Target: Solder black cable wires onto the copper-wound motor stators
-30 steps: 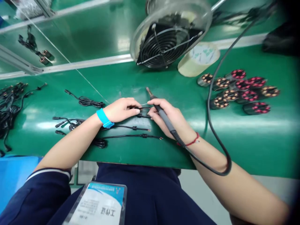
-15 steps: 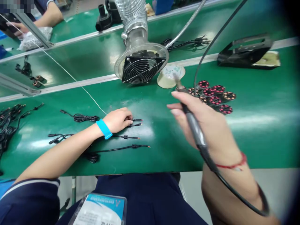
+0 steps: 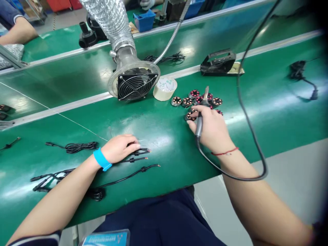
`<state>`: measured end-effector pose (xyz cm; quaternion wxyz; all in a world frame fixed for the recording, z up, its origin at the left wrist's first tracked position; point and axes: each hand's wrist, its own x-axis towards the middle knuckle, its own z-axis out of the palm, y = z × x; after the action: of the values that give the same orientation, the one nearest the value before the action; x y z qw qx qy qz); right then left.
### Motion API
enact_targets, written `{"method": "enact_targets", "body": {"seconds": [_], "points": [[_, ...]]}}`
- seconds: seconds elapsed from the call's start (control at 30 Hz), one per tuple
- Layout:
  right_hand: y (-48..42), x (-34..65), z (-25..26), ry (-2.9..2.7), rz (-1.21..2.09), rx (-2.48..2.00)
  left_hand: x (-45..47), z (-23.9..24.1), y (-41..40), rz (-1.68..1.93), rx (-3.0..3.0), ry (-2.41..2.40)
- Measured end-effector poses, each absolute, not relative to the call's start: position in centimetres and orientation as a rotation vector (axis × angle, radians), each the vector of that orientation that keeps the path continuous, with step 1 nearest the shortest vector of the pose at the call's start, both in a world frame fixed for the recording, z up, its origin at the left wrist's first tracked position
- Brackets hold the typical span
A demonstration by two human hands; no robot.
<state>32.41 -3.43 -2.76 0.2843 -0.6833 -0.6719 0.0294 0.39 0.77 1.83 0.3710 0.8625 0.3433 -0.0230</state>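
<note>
My left hand [image 3: 119,148] rests low over the table with curled fingers, pinching a thin solder wire [image 3: 77,123] that runs in from the left; a short end sticks out past the fingertips. Beneath and beside it lie black cables [image 3: 128,177] with stripped ends pointing right. My right hand [image 3: 214,128] holds a soldering iron [image 3: 199,125], tip pointing up and away. Its thumb and forefinger are around a small round copper-wound motor stator [image 3: 189,117] at the near left of a cluster of stators [image 3: 194,94]; whether they grip it firmly is unclear.
A fume extractor fan [image 3: 137,87] hangs from a foil duct [image 3: 109,22] at the back. Beside it sits a tape roll [image 3: 165,89]. A black iron stand [image 3: 217,63] stands behind the stators. The iron's cord [image 3: 246,106] loops at right. Another cable [image 3: 298,70] lies far right.
My right hand has moved with the soldering iron to the stators, its fingers now at one of them. My left hand stays by the cable ends. The view has swung right.
</note>
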Motion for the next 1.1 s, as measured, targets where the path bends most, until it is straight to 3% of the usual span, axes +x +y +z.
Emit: {"method": "enact_targets", "body": {"seconds": [0.17,0.3,0.4,0.57,0.8,1.1], "points": [[-2.2,28.2,-2.0,-2.042,0.155,-1.648,0.5,1.4,1.0,0.179,2.174,1.004],[-2.6,25.2,-1.6,-2.166,0.199,-1.389,0.6,0.8,1.1,0.303,1.771,1.189],[-2.8,24.1,-1.6,-2.048,0.225,-1.500,0.7,0.6,1.2,0.384,1.563,1.223],[-2.2,22.4,-2.1,-1.993,0.337,-1.804,0.7,0.2,1.4,0.490,1.727,1.205],[-2.9,20.6,-3.2,-2.094,0.573,-1.357,0.4,-0.3,1.4,0.419,1.782,1.265],[-2.9,20.6,-4.5,-2.023,0.577,-1.344,0.6,-0.3,1.1,0.347,2.083,1.127]]}}
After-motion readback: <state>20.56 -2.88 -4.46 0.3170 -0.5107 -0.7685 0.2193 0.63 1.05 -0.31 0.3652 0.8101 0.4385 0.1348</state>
